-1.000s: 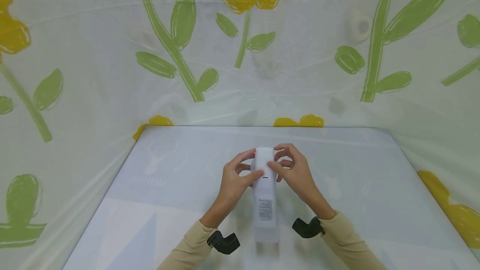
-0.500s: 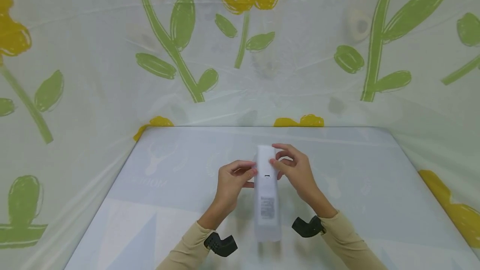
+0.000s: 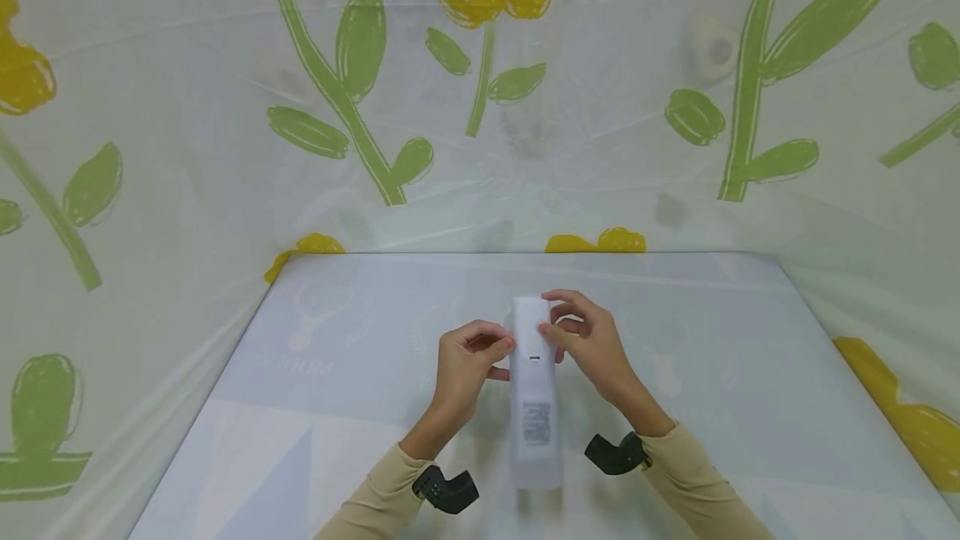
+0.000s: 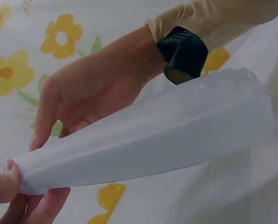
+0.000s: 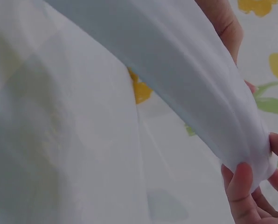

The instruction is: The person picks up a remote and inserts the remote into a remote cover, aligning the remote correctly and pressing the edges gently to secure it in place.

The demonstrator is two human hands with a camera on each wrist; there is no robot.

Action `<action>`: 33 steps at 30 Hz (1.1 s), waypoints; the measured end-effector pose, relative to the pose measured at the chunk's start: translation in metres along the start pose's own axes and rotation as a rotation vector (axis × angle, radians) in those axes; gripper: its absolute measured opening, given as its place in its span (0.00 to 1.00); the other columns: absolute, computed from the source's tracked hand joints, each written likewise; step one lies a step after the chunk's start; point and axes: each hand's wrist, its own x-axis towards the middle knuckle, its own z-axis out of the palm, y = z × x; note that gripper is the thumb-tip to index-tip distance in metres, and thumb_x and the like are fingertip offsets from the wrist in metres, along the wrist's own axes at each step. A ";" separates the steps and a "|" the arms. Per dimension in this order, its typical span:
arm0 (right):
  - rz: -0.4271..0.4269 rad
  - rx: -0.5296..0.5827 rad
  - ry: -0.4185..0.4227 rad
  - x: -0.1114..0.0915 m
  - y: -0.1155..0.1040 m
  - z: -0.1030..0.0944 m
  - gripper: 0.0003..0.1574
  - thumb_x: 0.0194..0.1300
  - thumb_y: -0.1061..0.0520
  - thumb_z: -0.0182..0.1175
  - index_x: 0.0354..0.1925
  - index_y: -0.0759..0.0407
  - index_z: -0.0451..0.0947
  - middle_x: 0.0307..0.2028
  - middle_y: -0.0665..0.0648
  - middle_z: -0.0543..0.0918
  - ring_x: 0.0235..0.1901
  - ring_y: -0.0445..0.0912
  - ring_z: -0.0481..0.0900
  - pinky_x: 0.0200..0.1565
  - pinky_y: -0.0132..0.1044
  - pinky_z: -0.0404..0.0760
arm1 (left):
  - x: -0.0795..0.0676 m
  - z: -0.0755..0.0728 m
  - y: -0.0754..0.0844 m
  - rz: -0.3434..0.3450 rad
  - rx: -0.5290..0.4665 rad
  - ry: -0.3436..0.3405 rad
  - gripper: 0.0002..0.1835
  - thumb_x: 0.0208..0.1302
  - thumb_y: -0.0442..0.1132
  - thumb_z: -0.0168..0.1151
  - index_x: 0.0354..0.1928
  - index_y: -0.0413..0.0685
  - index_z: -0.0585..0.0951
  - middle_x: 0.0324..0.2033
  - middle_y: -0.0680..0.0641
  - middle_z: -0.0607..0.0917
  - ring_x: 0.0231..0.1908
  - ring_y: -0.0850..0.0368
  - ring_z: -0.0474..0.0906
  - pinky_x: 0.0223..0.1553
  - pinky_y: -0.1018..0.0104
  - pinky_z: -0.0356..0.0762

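A long white device (image 3: pixel 532 386) points away from me, held up over the table by both hands. Its upper face carries a small dark slot (image 3: pixel 535 358) and a grey printed label (image 3: pixel 536 423); the near end looks translucent, like a loose sleeve. My left hand (image 3: pixel 463 369) pinches its left edge near the slot, thumb on top. At the far right corner, my right hand (image 3: pixel 592 352) grips it between thumb and curled fingers. In the left wrist view the smooth pale underside (image 4: pixel 162 140) shows, with left fingertips (image 4: pixel 48 205) at its narrow end.
The pale patterned table (image 3: pixel 337 357) spreads under both arms. A white curtain (image 3: pixel 600 157) with yellow flowers and green leaves hangs behind the table and at its sides. Each wrist wears a black camera (image 3: pixel 446 490) over a beige sleeve.
My left hand has slid from the far end toward me along the left edge, its forefinger leaving the far corner. The device has shifted slightly right; my right hand keeps its hold.
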 end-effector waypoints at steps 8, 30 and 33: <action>0.017 -0.008 0.013 -0.006 0.000 -0.002 0.21 0.61 0.63 0.63 0.53 0.62 0.73 0.36 0.66 0.74 0.29 0.49 0.79 0.22 0.39 0.80 | 0.000 0.002 0.000 0.005 0.007 0.009 0.01 0.55 0.28 0.66 0.30 0.39 0.83 0.29 0.44 0.81 0.31 0.54 0.79 0.22 0.56 0.83; -0.205 -0.069 -0.048 -0.015 0.000 -0.009 0.20 0.59 0.72 0.60 0.51 0.67 0.78 0.49 0.63 0.80 0.46 0.56 0.79 0.45 0.36 0.81 | -0.001 0.005 0.028 0.151 0.077 -0.088 0.26 0.58 0.28 0.65 0.60 0.40 0.73 0.54 0.42 0.75 0.41 0.42 0.77 0.26 0.55 0.83; -0.295 -0.132 -0.053 -0.015 0.002 -0.009 0.21 0.57 0.74 0.61 0.51 0.67 0.79 0.49 0.61 0.80 0.47 0.55 0.79 0.45 0.37 0.81 | 0.000 0.004 0.029 0.119 0.067 -0.090 0.25 0.58 0.28 0.64 0.59 0.40 0.74 0.53 0.43 0.75 0.41 0.43 0.77 0.27 0.53 0.83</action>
